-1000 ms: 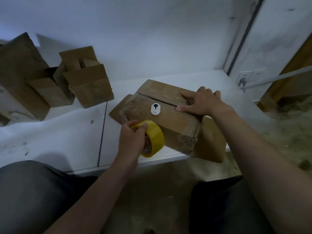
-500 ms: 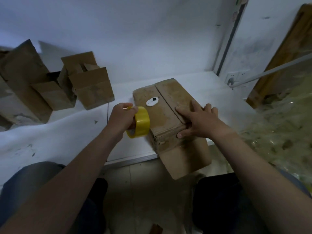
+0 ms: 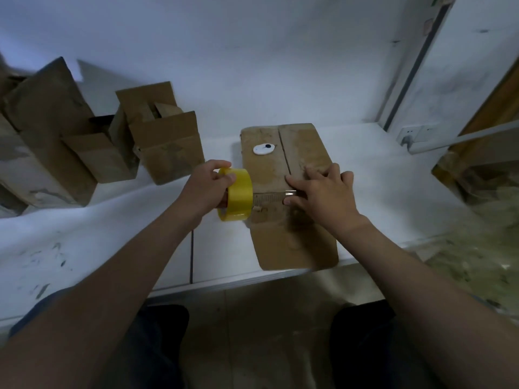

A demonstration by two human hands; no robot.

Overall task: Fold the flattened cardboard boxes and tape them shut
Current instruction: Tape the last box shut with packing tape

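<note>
This looks like a bare, unfinished storage or packing room. A scuffed white wall (image 3: 252, 51) stands at 12 o'clock, with a stained white bench (image 3: 84, 234) below it. Cardboard boxes (image 3: 168, 147) are piled at 10 o'clock. A wall socket (image 3: 418, 133) sits at 2 o'clock, a wooden board (image 3: 494, 108) at 3 o'clock, and a dusty floor (image 3: 266, 318) at 6 o'clock.

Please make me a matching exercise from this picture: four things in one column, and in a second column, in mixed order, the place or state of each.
Things
1. yellow tape roll
2. small white object
3. right hand
4. wall socket

Places or states
A. lying on top of the cardboard box, left of its seam
B. on the wall at the far right
C. held in the left hand
D. pressing the tape strip onto the box

Pairs: 1-C, 2-A, 3-D, 4-B
</note>
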